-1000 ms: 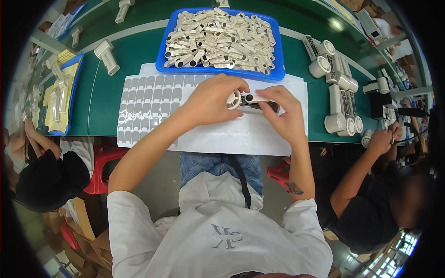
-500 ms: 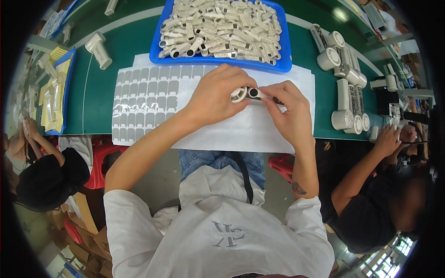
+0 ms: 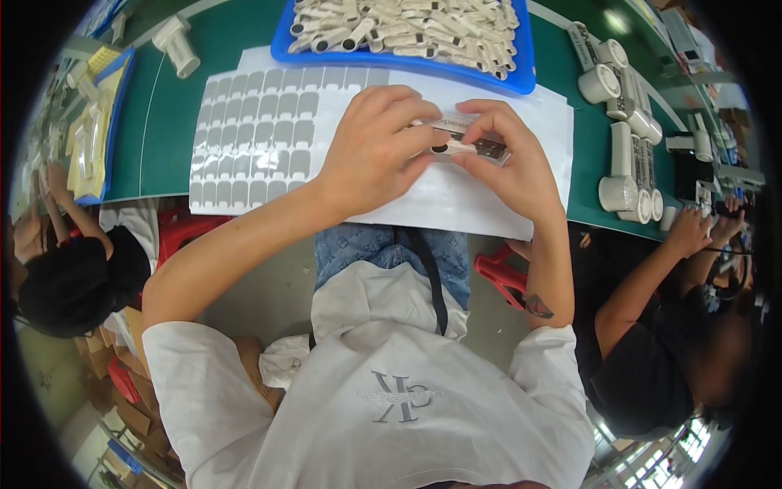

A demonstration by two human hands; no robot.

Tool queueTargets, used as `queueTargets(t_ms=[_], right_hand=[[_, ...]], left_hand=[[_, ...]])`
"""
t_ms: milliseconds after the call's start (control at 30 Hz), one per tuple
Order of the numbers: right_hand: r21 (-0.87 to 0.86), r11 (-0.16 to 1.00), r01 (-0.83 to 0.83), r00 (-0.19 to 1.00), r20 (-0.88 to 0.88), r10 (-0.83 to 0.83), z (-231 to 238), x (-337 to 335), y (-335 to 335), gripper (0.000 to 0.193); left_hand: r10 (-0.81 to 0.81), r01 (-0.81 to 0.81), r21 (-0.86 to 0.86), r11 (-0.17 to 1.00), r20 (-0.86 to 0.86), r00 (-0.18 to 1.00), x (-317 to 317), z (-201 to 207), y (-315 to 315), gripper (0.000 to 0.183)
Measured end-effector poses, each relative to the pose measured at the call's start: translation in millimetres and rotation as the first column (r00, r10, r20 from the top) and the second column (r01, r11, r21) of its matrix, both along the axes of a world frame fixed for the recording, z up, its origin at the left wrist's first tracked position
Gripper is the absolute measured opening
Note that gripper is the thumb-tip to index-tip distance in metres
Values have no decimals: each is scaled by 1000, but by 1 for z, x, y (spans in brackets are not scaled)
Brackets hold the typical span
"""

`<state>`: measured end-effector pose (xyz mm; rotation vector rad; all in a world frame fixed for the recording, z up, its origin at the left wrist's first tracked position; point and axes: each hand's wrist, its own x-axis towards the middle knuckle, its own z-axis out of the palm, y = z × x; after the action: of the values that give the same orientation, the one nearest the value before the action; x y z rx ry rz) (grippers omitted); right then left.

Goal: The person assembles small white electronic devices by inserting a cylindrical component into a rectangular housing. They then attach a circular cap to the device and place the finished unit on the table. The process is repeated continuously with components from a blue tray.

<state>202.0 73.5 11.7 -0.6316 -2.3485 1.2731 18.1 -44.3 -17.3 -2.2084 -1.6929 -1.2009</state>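
Above the white sheet, a white plastic housing [image 3: 450,126] with a grey printed face is held between my two hands. My left hand [image 3: 379,147] is closed round its left end, hiding most of that end. On the right, my right hand [image 3: 515,159] grips the other end with thumb and fingers. A small white plastic piece [image 3: 461,147] with a dark spot lies against the housing's near side, at my fingertips; whether it is fixed there I cannot tell. Left of my hands, rows of grey stickers [image 3: 277,130] cover part of the white sheet [image 3: 383,208].
A blue tray [image 3: 407,62] heaped with small white plastic pieces [image 3: 415,28] stands beyond my hands. Several white housings [image 3: 621,179] lie at the right, another [image 3: 176,47] at the far left. People sit on both sides; one person's hand [image 3: 688,232] works at right.
The housing has turned in my hands, so its printed face now shows and its round end no longer does. The view has shifted, with the tray nearer the top edge.
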Motion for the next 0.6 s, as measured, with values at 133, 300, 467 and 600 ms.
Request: queueTargets(t_ms=[133, 300, 467, 600], right_hand=[[141, 989, -32, 998, 63, 24, -11, 4, -2, 46], [205, 977, -66, 998, 24, 63, -22, 8, 4, 54], [244, 968, -64, 998, 5, 64, -25, 7, 5, 53], [353, 931, -89, 996, 12, 91, -27, 6, 5, 55]], left_hand=[[20, -11, -207, 978, 44, 999, 4, 18, -4, 31], [111, -73, -459, 885, 56, 992, 14, 23, 11, 38], [141, -88, -432, 898, 92, 986, 12, 19, 15, 42], [164, -164, -280, 946, -23, 986, 15, 11, 14, 44]])
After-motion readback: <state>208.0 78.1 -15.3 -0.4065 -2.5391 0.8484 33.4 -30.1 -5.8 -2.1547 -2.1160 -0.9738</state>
